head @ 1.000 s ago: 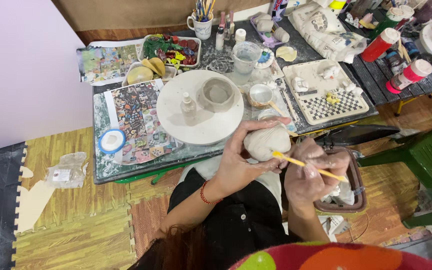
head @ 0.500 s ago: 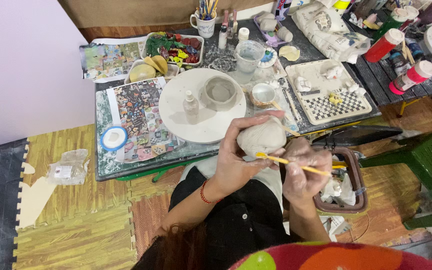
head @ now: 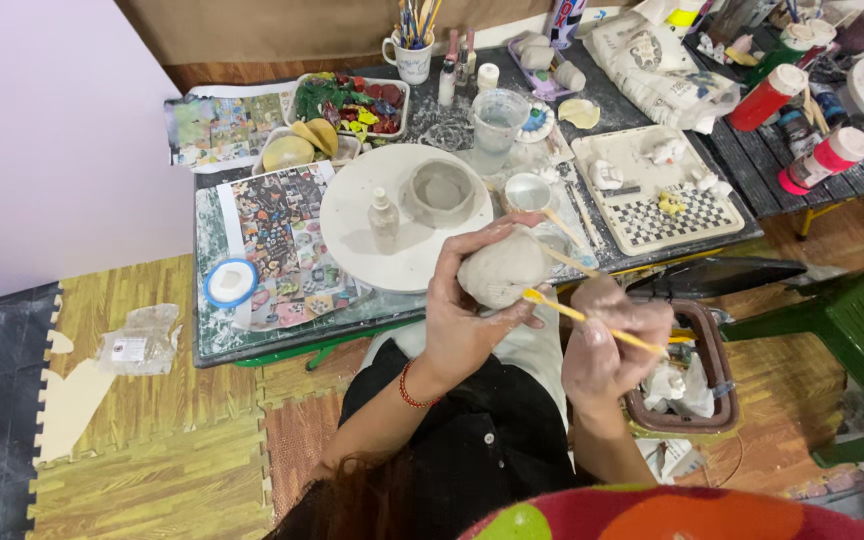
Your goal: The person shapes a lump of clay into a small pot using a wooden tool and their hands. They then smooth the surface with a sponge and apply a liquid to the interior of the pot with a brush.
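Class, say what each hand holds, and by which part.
Left hand cups the grey clay piece around its side. Right hand pinches the yellow brush along its handle.

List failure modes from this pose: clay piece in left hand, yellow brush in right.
1. The left hand cups the grey clay piece in the air over the table edge; a slip would probably drop it on the lap or floor.
2. The right hand holds the yellow brush far back on its handle; a hard push at the tip could gouge the clay.
3. The small cup sits just beyond the hands; a forward reach might knock it.
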